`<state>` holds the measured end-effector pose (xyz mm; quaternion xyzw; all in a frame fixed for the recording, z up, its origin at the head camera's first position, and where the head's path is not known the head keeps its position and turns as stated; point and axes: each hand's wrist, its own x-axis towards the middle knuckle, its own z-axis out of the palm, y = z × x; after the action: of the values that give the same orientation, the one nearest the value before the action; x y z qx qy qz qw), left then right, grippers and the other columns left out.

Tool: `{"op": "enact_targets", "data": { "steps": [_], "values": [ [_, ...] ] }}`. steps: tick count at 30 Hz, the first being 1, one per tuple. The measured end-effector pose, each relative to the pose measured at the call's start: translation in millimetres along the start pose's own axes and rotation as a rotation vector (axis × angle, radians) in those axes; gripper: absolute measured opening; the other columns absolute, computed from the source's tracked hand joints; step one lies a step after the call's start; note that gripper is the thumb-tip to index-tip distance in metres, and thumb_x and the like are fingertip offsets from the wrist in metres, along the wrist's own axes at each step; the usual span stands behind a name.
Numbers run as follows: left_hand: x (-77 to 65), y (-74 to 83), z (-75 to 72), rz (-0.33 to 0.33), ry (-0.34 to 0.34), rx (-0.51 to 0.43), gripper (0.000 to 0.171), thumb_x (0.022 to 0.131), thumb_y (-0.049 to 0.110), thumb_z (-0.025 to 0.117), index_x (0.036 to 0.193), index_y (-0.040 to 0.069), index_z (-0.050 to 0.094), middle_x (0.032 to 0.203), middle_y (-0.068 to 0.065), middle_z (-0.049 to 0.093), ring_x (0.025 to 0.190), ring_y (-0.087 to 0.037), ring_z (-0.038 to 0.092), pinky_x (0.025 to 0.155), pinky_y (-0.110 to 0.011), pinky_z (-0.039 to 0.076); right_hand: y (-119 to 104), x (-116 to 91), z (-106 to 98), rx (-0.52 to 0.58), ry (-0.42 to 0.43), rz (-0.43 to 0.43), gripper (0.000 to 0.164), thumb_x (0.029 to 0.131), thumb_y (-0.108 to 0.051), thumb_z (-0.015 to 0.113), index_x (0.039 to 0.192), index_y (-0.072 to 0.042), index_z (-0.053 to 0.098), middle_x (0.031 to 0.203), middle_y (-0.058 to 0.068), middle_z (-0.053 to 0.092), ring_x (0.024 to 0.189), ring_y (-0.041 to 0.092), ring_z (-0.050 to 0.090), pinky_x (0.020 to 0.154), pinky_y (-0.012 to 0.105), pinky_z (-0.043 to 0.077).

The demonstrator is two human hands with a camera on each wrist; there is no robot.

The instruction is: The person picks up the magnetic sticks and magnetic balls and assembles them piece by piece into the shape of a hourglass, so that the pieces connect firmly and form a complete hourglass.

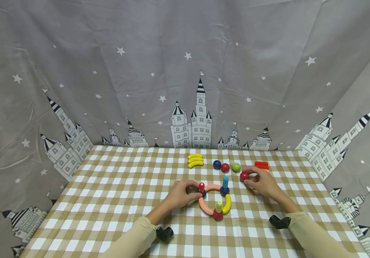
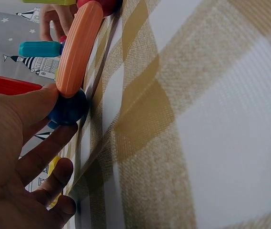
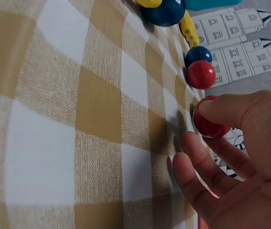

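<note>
On the checked worktop (image 1: 123, 211), the nearest red ball (image 1: 218, 215) carries an upright lime rod (image 1: 219, 205) within a ring of curved pieces (image 1: 205, 207); at the ring's left, the left hand (image 1: 179, 193) pinches a dark blue ball (image 2: 68, 109) bearing a red rod (image 1: 202, 187); to its right, I see the right hand (image 1: 263, 182) pinching a separate red ball (image 1: 244, 176); beyond lies a green ball (image 1: 236, 167); a castle-print curtain (image 1: 139, 82) hangs behind.

There are seven balls (image 1: 225, 167), three upright pegs (image 1: 225, 182), six arcs (image 1: 205, 208) and perhaps three partly hidden reddish sticks (image 1: 262, 163).
</note>
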<state>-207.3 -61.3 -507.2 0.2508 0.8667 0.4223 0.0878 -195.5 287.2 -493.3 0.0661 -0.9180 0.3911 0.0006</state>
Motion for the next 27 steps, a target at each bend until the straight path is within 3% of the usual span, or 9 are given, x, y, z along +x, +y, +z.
{"op": "enact_targets", "data": {
  "steps": [10, 18, 27],
  "values": [
    [-0.7, 1.3, 0.2, -0.005, 0.000, -0.003, 0.018, 0.089, 0.028, 0.083, 0.105, 0.020, 0.079, 0.091, 0.012, 0.073, 0.069, -0.012, 0.052, 0.061, -0.024, 0.039, -19, -15, -12, 0.045, -0.040, -0.052, 0.036, 0.089, -0.002, 0.078, 0.123, -0.001, 0.066, 0.114, 0.012, 0.070, 0.096, 0.025, 0.069, 0.085, 0.039, 0.059],
    [0.0, 0.0, -0.4, 0.005, -0.005, -0.004, 0.020, 0.089, 0.029, 0.083, 0.106, 0.020, 0.079, 0.094, 0.012, 0.074, 0.070, -0.013, 0.053, 0.062, -0.024, 0.040, -39, -30, -16, 0.166, -0.049, -0.142, 0.035, 0.088, 0.001, 0.078, 0.121, -0.003, 0.067, 0.119, 0.014, 0.068, 0.099, 0.026, 0.070, 0.082, 0.028, 0.058],
    [0.5, 0.8, -0.2, 0.012, -0.002, -0.022, 0.020, 0.088, 0.027, 0.083, 0.106, 0.019, 0.079, 0.094, 0.011, 0.075, 0.070, -0.016, 0.055, 0.062, -0.023, 0.040, -66, -48, -11, 0.290, -0.101, -0.214, 0.035, 0.091, -0.003, 0.077, 0.124, -0.006, 0.067, 0.119, 0.009, 0.069, 0.101, 0.023, 0.069, 0.083, 0.027, 0.058]
  ]
}}
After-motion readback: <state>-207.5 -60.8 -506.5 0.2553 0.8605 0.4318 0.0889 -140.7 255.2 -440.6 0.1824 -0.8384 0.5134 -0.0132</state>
